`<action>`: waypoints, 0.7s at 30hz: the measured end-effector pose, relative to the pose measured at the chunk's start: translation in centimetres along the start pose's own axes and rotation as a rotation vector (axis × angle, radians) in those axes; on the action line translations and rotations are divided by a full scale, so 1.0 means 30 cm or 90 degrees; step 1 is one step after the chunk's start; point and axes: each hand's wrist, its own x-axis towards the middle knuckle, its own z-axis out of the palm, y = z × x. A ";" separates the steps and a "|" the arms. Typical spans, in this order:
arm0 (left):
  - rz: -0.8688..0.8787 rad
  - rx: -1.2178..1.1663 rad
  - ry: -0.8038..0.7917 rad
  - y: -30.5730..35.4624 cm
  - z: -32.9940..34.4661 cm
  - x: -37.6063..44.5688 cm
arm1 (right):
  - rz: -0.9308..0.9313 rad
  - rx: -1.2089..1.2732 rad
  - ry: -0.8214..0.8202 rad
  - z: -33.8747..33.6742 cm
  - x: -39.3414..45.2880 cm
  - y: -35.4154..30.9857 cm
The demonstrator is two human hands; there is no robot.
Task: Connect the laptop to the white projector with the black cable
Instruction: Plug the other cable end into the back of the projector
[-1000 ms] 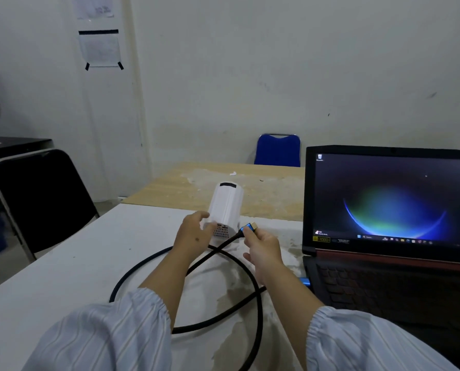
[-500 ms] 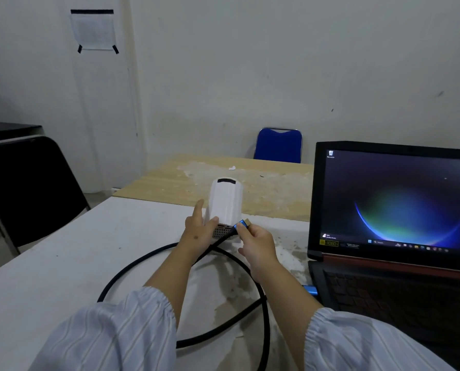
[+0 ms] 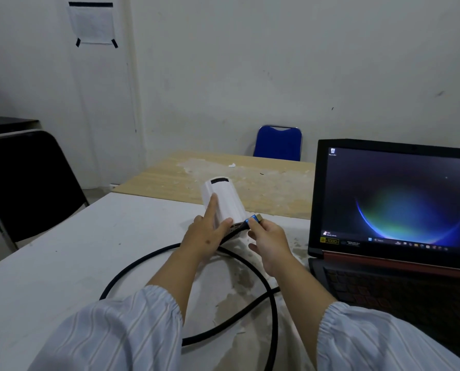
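A person sits at a white tabletop (image 3: 62, 263), both hands out in front. Compared with a second ago, the white projector (image 3: 224, 202) has been tipped from upright to leaning back, its top toward 11 o'clock. The left hand (image 3: 204, 236) has shifted its grip: the forefinger now lies up the projector's side and the thumb presses its lower end, so the hand is partly closed around the body. The right hand (image 3: 269, 242) has come closer. It pinches the blue-and-gold plug (image 3: 254, 219) of the black cable (image 3: 250, 311) between thumb and fingers, just beside the projector's lower end at 3 o'clock, with the metal tip pointing away toward 1 o'clock. The tilt probably exposes a port, though no port can be seen, and the plug looks as if it needs turning before it can go in.

The cable loops across the tabletop toward the person. The open laptop (image 3: 394, 210) sits at 3 o'clock, close to the right hand, so room is tight on that side. The tabletop's far edge lies just behind the projector, meeting a wooden table (image 3: 277, 188). The left side is open.
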 end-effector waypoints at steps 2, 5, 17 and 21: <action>-0.006 0.022 -0.013 0.002 -0.003 0.015 | -0.007 -0.002 0.004 -0.002 0.007 0.002; -0.049 0.044 -0.023 0.002 -0.009 0.037 | -0.024 -0.009 0.003 0.001 0.018 0.000; 0.017 0.078 -0.001 0.040 -0.061 0.083 | -0.042 -0.045 -0.004 -0.011 0.010 -0.038; 0.010 -0.038 -0.051 0.038 -0.053 0.073 | -0.078 -0.077 0.010 -0.012 0.006 -0.044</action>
